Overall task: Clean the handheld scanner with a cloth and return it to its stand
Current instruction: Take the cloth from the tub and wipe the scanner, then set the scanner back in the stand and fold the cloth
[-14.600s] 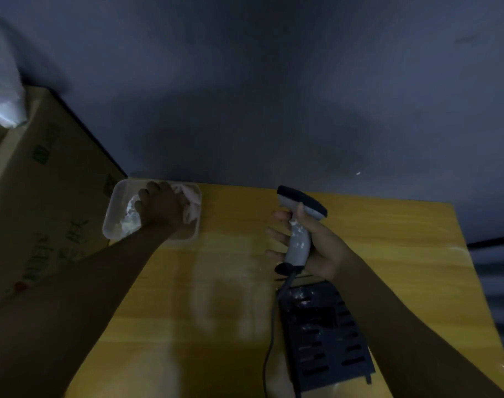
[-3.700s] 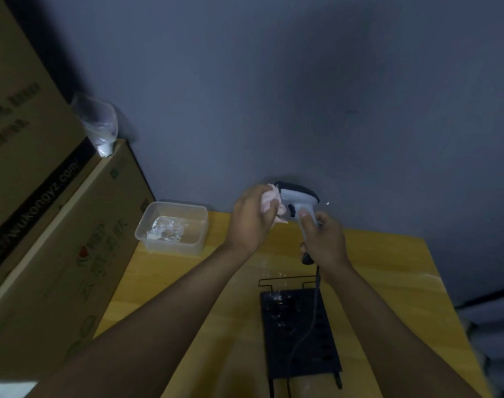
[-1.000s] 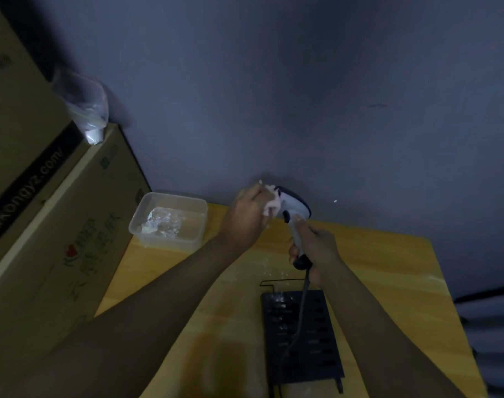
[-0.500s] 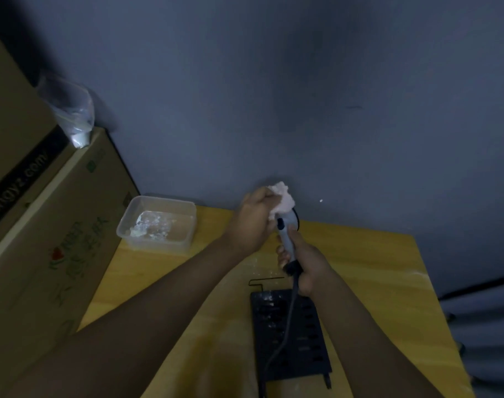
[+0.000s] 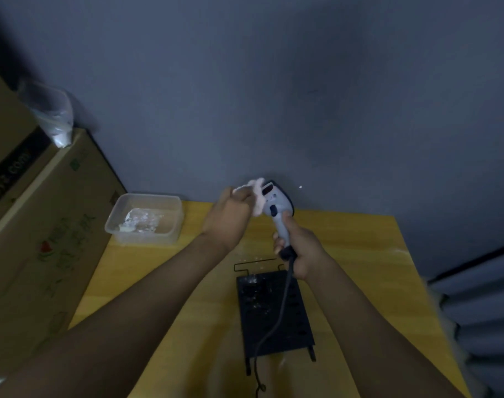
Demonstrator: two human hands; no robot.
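Holding the scanner [image 5: 276, 209] up over the far edge of the table [image 5: 359, 254], I have my right hand [image 5: 298, 248] clenched round the lower part of its grip, head tilted up toward the wall. My left hand [image 5: 230, 216] is bunched round the pale cloth [image 5: 256, 196], fingers closed on it, pressing it against the left side of the scanner's head beside the window. The cable [image 5: 276, 314] drops from the butt of the handle and trails over the black stand [image 5: 273, 314], which lies flat near the table's near edge, speckled with pale flecks. A clear plastic tub [image 5: 146, 218] sits at the far left corner, next to the cardboard boxes [image 5: 44, 225].

I judge the scanner light and rigid — smooth plastic, so it may slip if the cloth is damp, and the window looks like the part to treat gently. The handle is the sensible hold, low down as now, leaving the head free. The cloth is soft and folds into the recesses. The cable could drag or snag on the stand's wire bracket [image 5: 258, 264] when I set it back — worth watching
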